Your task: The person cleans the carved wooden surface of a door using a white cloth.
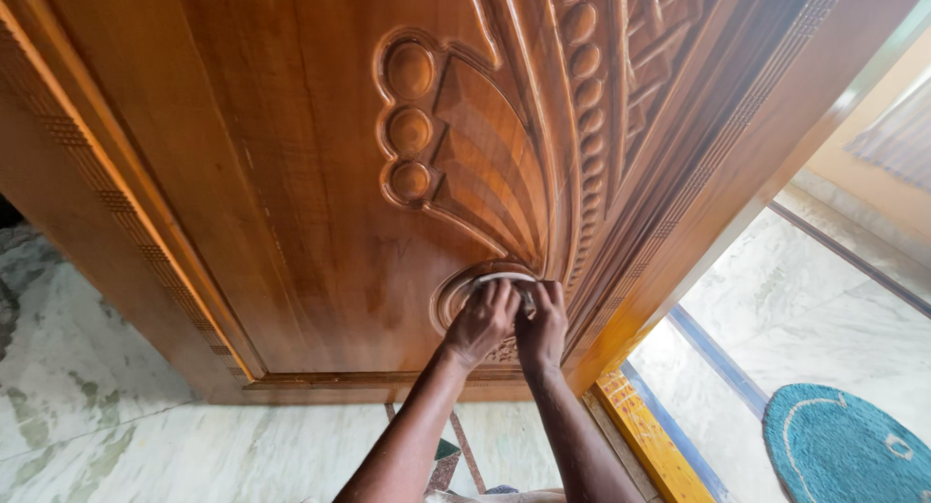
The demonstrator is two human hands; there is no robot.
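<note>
Both hands pressed together low on a carved wooden door (291, 202); the left hand (482, 321) and the right hand (543, 324) were closed on a small pale piece, seemingly sandpaper (504, 279), held against a round carved medallion (456, 294) beneath a fan-shaped carving (475, 163); marble floor (126, 435) lay below; a teal mat (844, 445) sat well apart outside, beyond a yellow threshold strip (650, 435).
</note>
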